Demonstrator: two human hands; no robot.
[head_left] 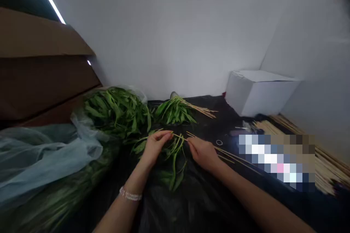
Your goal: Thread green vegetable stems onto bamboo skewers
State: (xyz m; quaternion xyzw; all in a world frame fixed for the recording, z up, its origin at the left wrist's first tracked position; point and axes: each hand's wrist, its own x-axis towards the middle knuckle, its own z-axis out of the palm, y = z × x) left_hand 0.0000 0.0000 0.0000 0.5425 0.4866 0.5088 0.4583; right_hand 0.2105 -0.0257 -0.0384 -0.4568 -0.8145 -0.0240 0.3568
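A thin bamboo stick spans the gap between my two hands, with stems of green leaves hanging from it. My left hand pinches the stick's left end between thumb and fingertips. From the right, my right hand closes its fingers around the other side of the stick. More loose leaves lie just left of and under my left hand. Several other sticks lie on the black plastic sheet by my right wrist.
Behind my hands lies a bunch of leaves on sticks. At the left are a heap of leafy stems, a clear plastic bag and a cardboard box. A white box and bundled sticks stand right; a small ring lies nearer.
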